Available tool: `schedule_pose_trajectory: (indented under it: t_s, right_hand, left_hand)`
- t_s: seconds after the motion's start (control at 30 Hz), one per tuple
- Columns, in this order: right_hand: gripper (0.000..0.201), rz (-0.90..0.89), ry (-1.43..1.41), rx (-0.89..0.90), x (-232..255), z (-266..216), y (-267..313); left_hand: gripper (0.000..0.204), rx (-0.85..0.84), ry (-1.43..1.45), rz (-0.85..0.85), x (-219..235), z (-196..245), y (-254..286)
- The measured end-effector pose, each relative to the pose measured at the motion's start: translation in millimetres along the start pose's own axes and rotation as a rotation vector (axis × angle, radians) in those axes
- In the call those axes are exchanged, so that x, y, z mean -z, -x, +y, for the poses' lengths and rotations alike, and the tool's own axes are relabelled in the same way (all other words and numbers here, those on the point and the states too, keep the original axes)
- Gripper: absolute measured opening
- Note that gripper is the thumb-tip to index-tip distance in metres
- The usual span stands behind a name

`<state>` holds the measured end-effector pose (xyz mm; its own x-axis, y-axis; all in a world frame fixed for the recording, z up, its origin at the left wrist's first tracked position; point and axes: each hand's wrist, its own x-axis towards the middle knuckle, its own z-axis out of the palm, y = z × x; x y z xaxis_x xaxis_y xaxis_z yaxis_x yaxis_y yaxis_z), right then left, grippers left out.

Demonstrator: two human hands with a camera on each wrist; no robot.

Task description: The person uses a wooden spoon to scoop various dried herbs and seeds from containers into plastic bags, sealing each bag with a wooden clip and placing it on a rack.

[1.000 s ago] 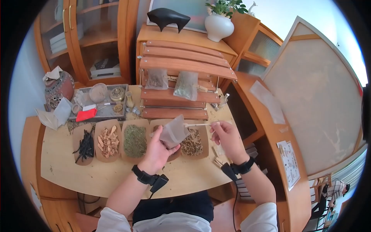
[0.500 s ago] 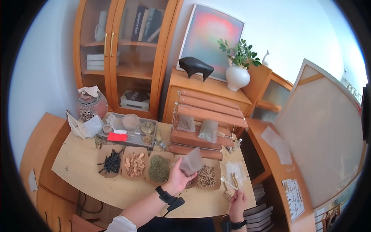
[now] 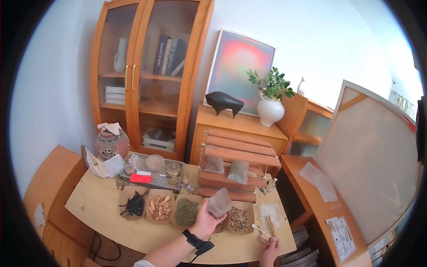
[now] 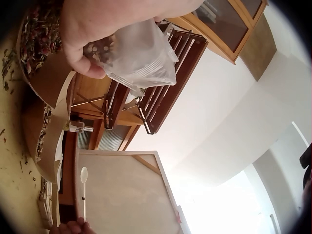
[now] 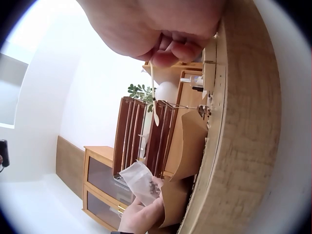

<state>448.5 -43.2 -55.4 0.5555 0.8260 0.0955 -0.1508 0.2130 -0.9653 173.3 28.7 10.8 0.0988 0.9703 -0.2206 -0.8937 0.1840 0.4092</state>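
Note:
My left hand (image 3: pixel 205 224) grips a small translucent bag (image 3: pixel 219 202) above the row of trays. In the left wrist view, small dark and pale bits show at the bottom of the bag (image 4: pixel 141 53). Between the fingers of my right hand (image 3: pixel 270 252), near the table's right front corner, is the handle of a small pale spoon (image 3: pixel 259 228). Its bowl (image 4: pixel 84 174) looks bare in the left wrist view. Under the bag, partly hidden by my left hand, is a tray with reddish dried buds (image 4: pixel 41 36). To its right stands a tray of brown dried pieces (image 3: pixel 239 220).
Further left are trays of green herb (image 3: pixel 187 211), tan chips (image 3: pixel 160 208) and black strips (image 3: pixel 132 203). A slatted wooden rack (image 3: pixel 235 155) behind holds two filled bags. A clear bag (image 3: pixel 269 212) and wooden tongs (image 3: pixel 271 224) lie at right. A grey tray (image 3: pixel 153 181) stands back left.
My right hand has drawn the spoon away from the bag, to the right and toward the table's front edge. The left hand keeps the bag above the trays. The head view has tilted upward.

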Motion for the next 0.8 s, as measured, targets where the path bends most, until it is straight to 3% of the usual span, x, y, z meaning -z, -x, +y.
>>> schedule_pose_trajectory:
  t_s: [0.07, 0.2, 0.3, 0.5, 0.7, 0.8]
  right_hand:
    - [0.019, -0.012, 0.146, -0.049, 1, -22, 12]
    - [0.020, 0.004, 0.124, -0.114, -1, -20, 12]
    - [0.020, -0.008, 0.083, -0.054, 2, -7, 7]
    - [0.016, 0.005, 0.020, -0.139, -13, -34, 21]
    - [0.017, -0.076, 0.075, -0.064, 8, -1, 5]
    - [0.022, -0.033, 0.000, 0.024, 1, 2, 2]
  left_hand:
    - [0.058, 0.009, 0.008, 0.006, 5, -2, -4]
    - [0.052, 0.050, 0.050, 0.009, 12, -4, -10]
    - [0.052, 0.043, 0.046, 0.011, 14, -4, -11]
    - [0.053, 0.036, 0.029, -0.005, 9, -2, -5]
    - [0.053, 0.033, 0.010, -0.030, 15, -6, -8]
    - [0.056, 0.028, -0.020, -0.026, 7, -5, -4]
